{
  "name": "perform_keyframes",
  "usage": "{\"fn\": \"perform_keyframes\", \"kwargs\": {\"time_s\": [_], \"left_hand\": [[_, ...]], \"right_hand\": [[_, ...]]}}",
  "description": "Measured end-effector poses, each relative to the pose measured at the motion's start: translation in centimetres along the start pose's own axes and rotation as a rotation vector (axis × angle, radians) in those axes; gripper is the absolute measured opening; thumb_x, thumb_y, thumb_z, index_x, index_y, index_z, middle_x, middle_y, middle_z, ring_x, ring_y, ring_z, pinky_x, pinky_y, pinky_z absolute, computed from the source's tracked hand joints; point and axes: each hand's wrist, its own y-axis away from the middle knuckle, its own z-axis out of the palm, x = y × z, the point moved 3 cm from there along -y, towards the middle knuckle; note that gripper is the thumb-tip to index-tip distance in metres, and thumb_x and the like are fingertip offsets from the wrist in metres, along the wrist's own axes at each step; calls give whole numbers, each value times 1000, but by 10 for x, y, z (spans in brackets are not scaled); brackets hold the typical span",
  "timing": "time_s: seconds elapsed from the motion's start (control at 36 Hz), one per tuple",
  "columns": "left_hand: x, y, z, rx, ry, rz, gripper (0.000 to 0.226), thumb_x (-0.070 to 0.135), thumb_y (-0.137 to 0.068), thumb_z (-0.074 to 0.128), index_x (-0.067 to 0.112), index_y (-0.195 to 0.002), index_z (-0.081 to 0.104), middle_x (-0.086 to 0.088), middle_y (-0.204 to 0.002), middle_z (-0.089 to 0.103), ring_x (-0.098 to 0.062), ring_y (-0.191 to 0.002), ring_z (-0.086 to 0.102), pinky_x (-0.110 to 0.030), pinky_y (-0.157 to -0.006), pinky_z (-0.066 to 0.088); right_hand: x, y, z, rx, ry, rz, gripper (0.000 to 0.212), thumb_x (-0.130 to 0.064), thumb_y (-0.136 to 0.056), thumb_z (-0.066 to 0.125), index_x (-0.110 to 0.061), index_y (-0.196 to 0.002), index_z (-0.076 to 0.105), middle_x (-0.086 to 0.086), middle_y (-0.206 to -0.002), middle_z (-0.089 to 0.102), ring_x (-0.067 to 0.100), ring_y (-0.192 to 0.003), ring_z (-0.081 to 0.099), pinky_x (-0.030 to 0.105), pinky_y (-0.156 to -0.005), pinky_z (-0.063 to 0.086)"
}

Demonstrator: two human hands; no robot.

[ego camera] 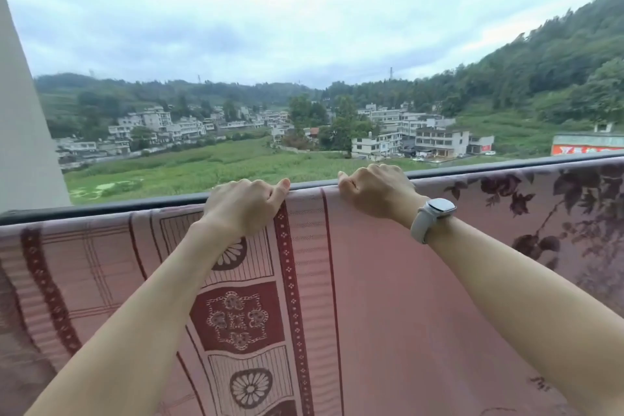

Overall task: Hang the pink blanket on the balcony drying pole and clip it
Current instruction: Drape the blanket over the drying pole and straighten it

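Observation:
The pink blanket [371, 280], patterned with dark red borders, medallions and flowers, hangs draped over the dark drying pole [118, 204], which runs across the view from left to right. My left hand [246, 206] grips the blanket's top fold over the pole near the middle. My right hand [374, 192], with a pale watch on its wrist, grips the same fold a short way to the right. Behind both hands the pole is hidden. No clip is in view.
A white wall or pillar [23, 128] stands at the left edge by the pole's end. Beyond the pole lie open air, green fields, a village and wooded hills.

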Motion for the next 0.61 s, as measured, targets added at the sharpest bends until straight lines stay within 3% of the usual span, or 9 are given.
{"fn": "perform_keyframes", "kwargs": {"time_s": [0.11, 0.17, 0.22, 0.25, 0.31, 0.36, 0.47, 0.56, 0.61], "left_hand": [[-2, -9, 0, -73, -14, -62, 71, 55, -95, 6, 17, -101, 66, -5, -97, 68, -20, -88, 60, -33, -74, 41], [-9, -3, -3, -32, -47, -84, 67, 51, -96, 6, 17, -104, 62, -7, -98, 67, -18, -82, 58, -29, -67, 42], [-22, 15, -7, 203, -83, -91, 62, 49, -96, 10, 14, -109, 60, -3, -75, 66, -15, -62, 55, -25, -59, 41], [-30, 27, -7, 343, -72, -105, 58, 47, -96, 15, 12, -107, 60, -3, -71, 64, -17, -61, 57, -28, -65, 43], [-48, 51, -5, 611, -81, -154, 40, 35, -93, 30, 10, -104, 59, -8, -86, 66, -24, -79, 59, -41, -83, 39], [-68, 72, 0, 736, -116, -222, 30, 26, -91, 35, 10, -107, 54, -9, -97, 60, -25, -93, 52, -44, -93, 31], [-111, 99, 11, 719, -198, -332, 35, 32, -94, 28, 13, -103, 55, -9, -102, 56, -26, -101, 47, -48, -98, 23], [-137, 102, 6, 684, -200, -246, 40, 37, -94, 25, 14, -92, 58, -6, -87, 59, -28, -87, 54, -48, -94, 30], [-149, 100, -9, 638, -176, -189, 47, 39, -93, 24, 12, -74, 58, -6, -69, 60, -28, -68, 57, -43, -79, 40]], "right_hand": [[9, -3, -4, -98, -16, 64, 57, -40, -96, 22, -10, -53, 45, 4, -56, 46, 18, -55, 45, 33, -61, 32], [17, 3, -8, -69, 29, 89, 58, -39, -97, 20, -7, -64, 55, 7, -61, 50, 26, -63, 50, 33, -62, 32], [25, 13, -9, 45, 87, 98, 52, -36, -98, 21, -8, -82, 61, 14, -74, 60, 28, -71, 53, 32, -63, 31], [27, 18, -8, 128, 96, 100, 48, -33, -98, 21, -9, -87, 61, 15, -80, 64, 29, -73, 55, 33, -65, 31], [23, 22, -3, 290, 72, 89, 41, -29, -94, 23, -10, -95, 58, 13, -87, 66, 30, -78, 58, 36, -73, 36], [5, 21, 5, 416, 2, 21, 34, -24, -89, 28, -8, -103, 55, 11, -92, 64, 29, -81, 59, 40, -79, 39], [-70, 21, 19, 606, -115, -282, 32, -11, -82, 41, -10, -113, 47, 9, -104, 61, 21, -95, 54, 43, -89, 41], [-130, 16, 39, 507, -101, -389, 36, -19, -85, 43, -11, -120, 50, 5, -111, 61, 19, -99, 55, 39, -89, 42], [-153, 7, 48, 424, -75, -335, 36, -29, -90, 39, -15, -120, 55, 0, -105, 64, 18, -89, 58, 37, -81, 43]]}}
